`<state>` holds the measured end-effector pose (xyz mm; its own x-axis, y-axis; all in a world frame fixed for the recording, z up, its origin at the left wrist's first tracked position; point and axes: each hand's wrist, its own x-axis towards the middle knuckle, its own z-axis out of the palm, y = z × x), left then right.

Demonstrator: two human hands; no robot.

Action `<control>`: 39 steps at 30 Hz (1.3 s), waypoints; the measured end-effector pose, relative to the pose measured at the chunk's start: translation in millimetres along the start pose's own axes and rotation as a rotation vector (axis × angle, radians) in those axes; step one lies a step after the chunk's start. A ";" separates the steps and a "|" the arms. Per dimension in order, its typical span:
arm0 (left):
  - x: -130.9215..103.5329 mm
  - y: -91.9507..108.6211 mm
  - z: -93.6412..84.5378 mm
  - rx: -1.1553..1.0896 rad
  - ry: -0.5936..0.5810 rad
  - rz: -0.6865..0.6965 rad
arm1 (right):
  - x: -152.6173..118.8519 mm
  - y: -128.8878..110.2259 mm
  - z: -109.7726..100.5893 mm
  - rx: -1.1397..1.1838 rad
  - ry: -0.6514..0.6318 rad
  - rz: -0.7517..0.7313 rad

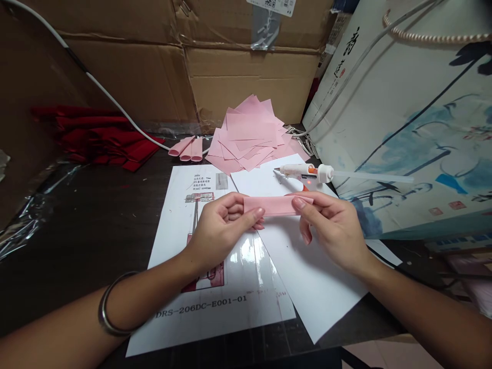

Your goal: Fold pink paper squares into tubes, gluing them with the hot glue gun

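A folded pink strip [274,206], paper or thin cloth, is held level above the white sheets. My left hand [226,218] grips its left end, with the thumb on the front and the fingers behind. At the right end, my right hand [332,220] pinches it between thumb and fingers. Just beyond the strip lies a white and orange glue gun [303,170] with a long clear glue stick [371,177] out of its back. Further off is a heap of pink rectangles [251,128]. Several rolled pink tubes [191,149] rest left of the heap.
Dark red folded pieces [103,133] are piled at the far left. Under my hands are a printed sheet [161,287] and a blank white sheet [319,292]. Cardboard boxes [249,72] stand behind, a painted white bag [415,128] on the right. A white cable [111,100] hangs at left.
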<state>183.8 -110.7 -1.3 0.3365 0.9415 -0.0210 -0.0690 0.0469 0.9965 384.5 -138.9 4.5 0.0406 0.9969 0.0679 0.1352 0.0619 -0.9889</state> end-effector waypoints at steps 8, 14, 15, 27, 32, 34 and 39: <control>1.5 -2.2 -1.1 0.020 0.048 -0.039 | 1.9 -2.0 0.7 -0.050 0.000 0.015; 3.0 -5.2 0.6 -0.005 0.049 -0.015 | 2.1 -4.7 0.8 -0.097 0.055 0.006; 3.2 -5.4 0.7 -0.012 0.057 -0.010 | 1.7 -4.7 0.6 -0.099 0.059 0.007; 4.2 -4.0 -2.8 -0.068 0.147 0.086 | 0.8 0.3 -2.9 0.002 -0.126 -0.053; 8.8 -5.6 -5.6 -0.111 0.255 0.063 | 0.3 1.4 -3.6 0.023 -0.111 -0.062; 8.6 -5.3 -6.0 -0.120 0.213 0.039 | 0.5 1.9 -3.1 0.021 -0.096 -0.063; 2.5 -3.0 -4.2 -0.011 0.071 0.058 | 0.7 -0.5 -1.7 0.009 -0.103 -0.041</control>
<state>180.9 -107.1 -4.7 0.2646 0.9639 0.0311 -0.0972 -0.0054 0.9953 386.1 -138.3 5.3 -0.0670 0.9932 0.0950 0.1257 0.1028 -0.9867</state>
